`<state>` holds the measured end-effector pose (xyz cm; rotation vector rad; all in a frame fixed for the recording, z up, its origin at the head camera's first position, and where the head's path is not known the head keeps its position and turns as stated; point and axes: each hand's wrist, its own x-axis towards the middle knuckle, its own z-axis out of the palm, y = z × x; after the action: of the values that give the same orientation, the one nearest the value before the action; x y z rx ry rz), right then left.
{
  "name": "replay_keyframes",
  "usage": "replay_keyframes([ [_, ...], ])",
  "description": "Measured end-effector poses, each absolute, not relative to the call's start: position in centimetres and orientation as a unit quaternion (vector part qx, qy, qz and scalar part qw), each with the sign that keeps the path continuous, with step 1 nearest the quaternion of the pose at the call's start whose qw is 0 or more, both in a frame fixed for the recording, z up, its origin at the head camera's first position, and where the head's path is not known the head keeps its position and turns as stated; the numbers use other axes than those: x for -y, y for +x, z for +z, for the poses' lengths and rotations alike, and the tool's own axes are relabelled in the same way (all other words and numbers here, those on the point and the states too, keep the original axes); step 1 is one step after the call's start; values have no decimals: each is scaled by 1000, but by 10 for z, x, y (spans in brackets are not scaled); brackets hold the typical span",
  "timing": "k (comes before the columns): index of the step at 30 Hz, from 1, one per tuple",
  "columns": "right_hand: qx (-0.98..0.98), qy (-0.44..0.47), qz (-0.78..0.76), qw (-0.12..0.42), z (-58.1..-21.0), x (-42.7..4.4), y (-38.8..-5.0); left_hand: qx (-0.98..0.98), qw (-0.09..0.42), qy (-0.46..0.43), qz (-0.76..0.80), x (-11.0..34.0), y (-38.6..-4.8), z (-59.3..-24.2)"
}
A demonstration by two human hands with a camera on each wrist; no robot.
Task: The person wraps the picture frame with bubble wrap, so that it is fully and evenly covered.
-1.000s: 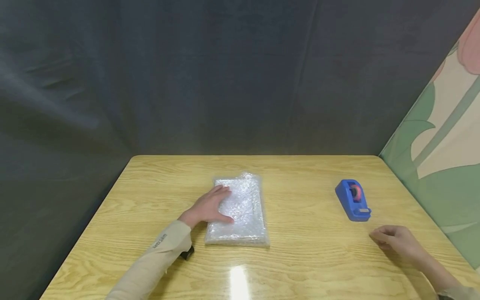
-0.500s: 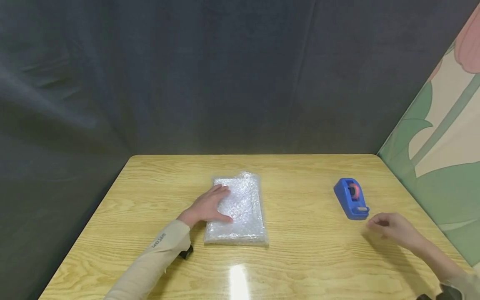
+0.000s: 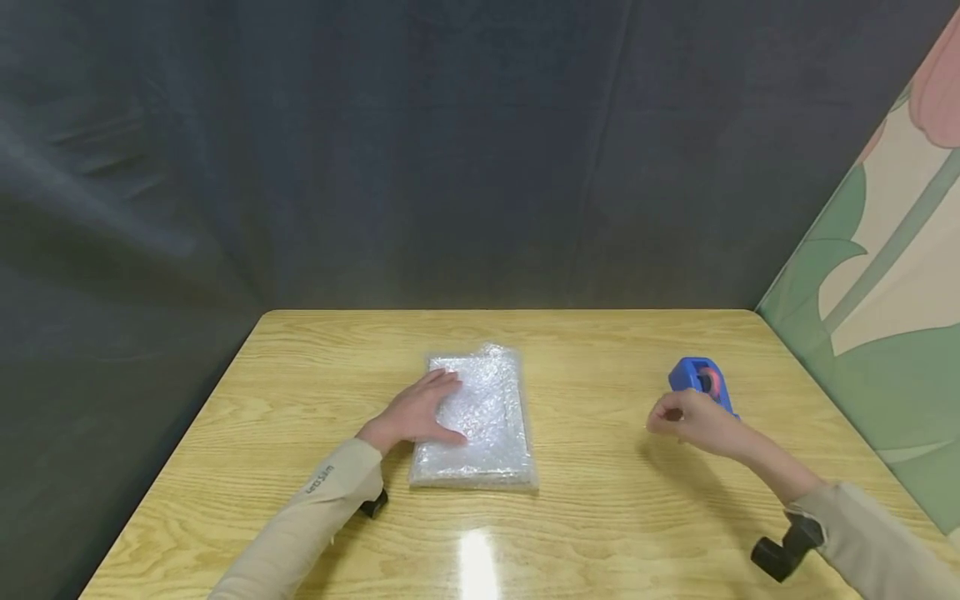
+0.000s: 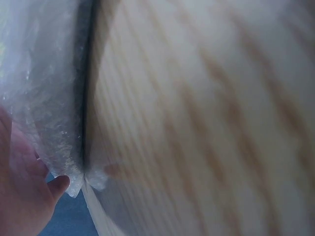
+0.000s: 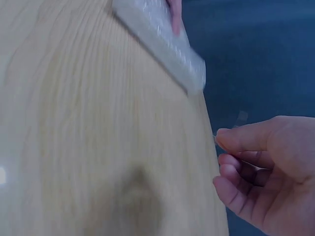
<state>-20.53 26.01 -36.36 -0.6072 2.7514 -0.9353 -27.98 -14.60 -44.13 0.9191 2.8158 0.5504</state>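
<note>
A flat package in bubble wrap lies on the table left of the middle. My left hand rests on its left side with fingers spread and thumb apart. The left wrist view shows the wrapped edge beside that hand. Over the table between package and dispenser hovers my right hand. In the right wrist view its thumb and fingers pinch a small piece of clear tape, whose loose end sticks out past the thumb. Partly behind this hand is a blue tape dispenser with a pinkish roll.
The wood-grain table ends at a dark curtain along the back and left. On the right stands a wall panel with a flower pattern. A black wrist camera hangs below the right sleeve.
My right hand has moved left and slightly away from me, from in front of the tape dispenser to its left, now partly covering it. The left hand and the package have stayed put.
</note>
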Motion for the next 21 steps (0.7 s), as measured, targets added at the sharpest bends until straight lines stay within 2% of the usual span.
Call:
replay_keyframes([
  [6, -904, -267, -316, 104, -357, -214, -223, -933, 65, 304, 183, 146, -279, -441],
  [13, -888, -340, -292, 100, -358, -171, -242, -932, 65, 305, 185, 146, -279, -440],
  [21, -878, -357, -291, 127, -360, -132, -254, -934, 67, 302, 178, 144, -280, -441],
])
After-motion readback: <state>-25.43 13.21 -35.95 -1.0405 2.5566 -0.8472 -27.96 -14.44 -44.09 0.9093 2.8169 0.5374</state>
